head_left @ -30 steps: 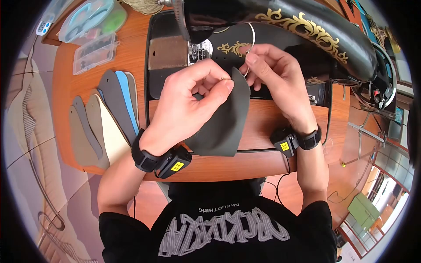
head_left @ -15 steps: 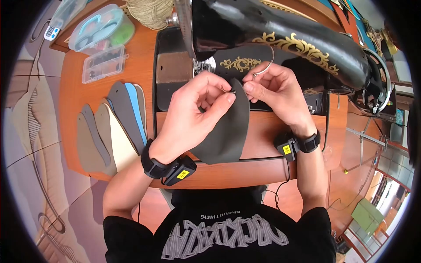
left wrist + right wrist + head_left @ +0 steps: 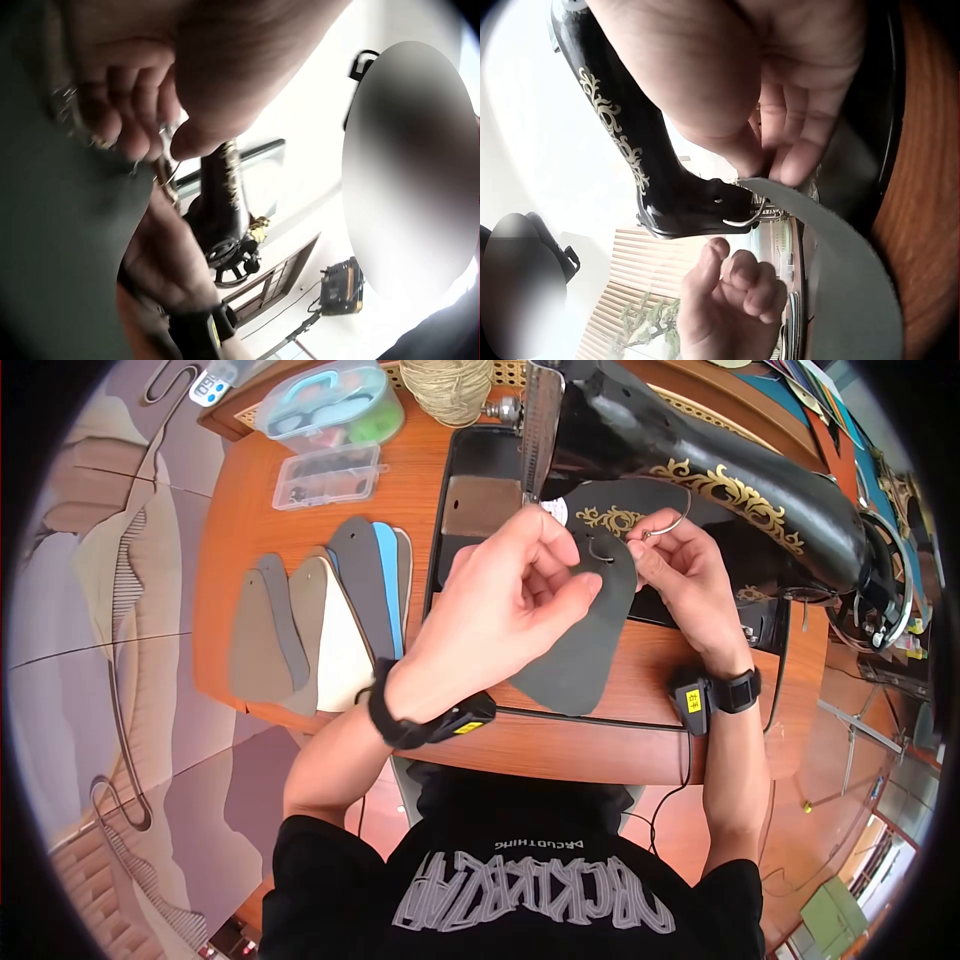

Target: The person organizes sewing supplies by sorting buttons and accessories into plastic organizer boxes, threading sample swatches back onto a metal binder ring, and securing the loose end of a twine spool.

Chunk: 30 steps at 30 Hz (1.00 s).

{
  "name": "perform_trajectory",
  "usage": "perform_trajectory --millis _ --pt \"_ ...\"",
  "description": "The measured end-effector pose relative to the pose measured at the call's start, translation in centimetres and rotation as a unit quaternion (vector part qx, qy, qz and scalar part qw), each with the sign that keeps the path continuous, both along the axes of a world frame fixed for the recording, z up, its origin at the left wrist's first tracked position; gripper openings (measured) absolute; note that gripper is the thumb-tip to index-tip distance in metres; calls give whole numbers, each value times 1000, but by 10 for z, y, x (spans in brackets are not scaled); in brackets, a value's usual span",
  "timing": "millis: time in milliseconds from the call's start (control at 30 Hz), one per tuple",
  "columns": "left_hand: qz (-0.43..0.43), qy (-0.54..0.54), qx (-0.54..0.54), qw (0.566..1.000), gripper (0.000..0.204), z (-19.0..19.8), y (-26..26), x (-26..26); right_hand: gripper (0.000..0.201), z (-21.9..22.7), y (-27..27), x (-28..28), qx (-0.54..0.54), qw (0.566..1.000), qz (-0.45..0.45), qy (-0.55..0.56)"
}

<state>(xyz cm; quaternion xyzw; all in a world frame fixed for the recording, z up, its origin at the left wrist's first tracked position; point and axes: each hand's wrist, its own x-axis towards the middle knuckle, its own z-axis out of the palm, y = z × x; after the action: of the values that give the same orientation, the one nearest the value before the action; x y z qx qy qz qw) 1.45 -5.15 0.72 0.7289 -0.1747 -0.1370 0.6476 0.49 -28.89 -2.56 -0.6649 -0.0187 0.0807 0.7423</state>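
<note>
A dark grey leather-like piece (image 3: 580, 645) with a rounded top hangs between the hands. Through a hole near its top passes one curved end of an open metal binder ring (image 3: 684, 515); that end (image 3: 742, 223) also shows in the right wrist view. My right hand (image 3: 692, 575) pinches the ring by its joint, together with the piece's upper edge. Just left of the hole is my left hand (image 3: 505, 595), its thumb and bent fingers apart with nothing between them. In the left wrist view the grey piece (image 3: 60, 225) fills the left side.
Behind the hands stands a black sewing machine (image 3: 700, 460) with gold scrollwork. Several similar cut pieces (image 3: 345, 645) in grey, cream, blue and brown lie fanned on the left of the table (image 3: 230, 510). Farther back are a small clear box (image 3: 328, 475), a lidded container (image 3: 330, 405) and a twine ball (image 3: 447, 388).
My left fingers have let go of the piece's top and moved apart. The ring's end now shows curving out through the hole. The head view has swung left.
</note>
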Motion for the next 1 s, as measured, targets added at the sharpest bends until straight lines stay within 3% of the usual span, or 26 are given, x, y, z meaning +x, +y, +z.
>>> perform_trajectory --millis 67,133,200,300,367,400,467,667,833,900,933,1000 --pt "-36 -36 113 992 20 28 16 -5 11 -2 -1 0 -3 1000 7 1" --pt "31 -66 201 977 17 42 39 -17 11 -3 -2 -1 -2 1000 9 2" --pt "156 -137 232 950 18 39 70 -21 10 -3 0 0 0 1000 5 0" --pt "311 -177 435 826 26 34 133 -16 10 -3 -1 -1 4 1000 5 4" --pt "338 -171 560 737 33 16 181 -18 10 -4 -1 0 -9 1000 15 -11" --pt "336 -157 589 718 36 11 196 -21 10 -4 -1 0 -8 1000 14 -8" --pt "331 -95 557 756 33 5 215 -24 10 -3 0 0 -14 1000 8 -3" --pt "339 -75 594 726 24 17 211 -21 12 -5 -3 0 -21 1000 20 -11" --pt "349 -81 556 750 21 22 209 -28 11 -2 0 0 13 1000 14 9" --pt "364 -93 419 827 15 28 190 -37 11 -3 -1 1 14 1000 12 0" --pt "358 -89 417 831 15 29 174 -39 11 -4 -1 0 19 1000 21 -3" --pt "297 -201 315 879 12 30 132 -48 13 -4 -2 0 11 1000 28 4"
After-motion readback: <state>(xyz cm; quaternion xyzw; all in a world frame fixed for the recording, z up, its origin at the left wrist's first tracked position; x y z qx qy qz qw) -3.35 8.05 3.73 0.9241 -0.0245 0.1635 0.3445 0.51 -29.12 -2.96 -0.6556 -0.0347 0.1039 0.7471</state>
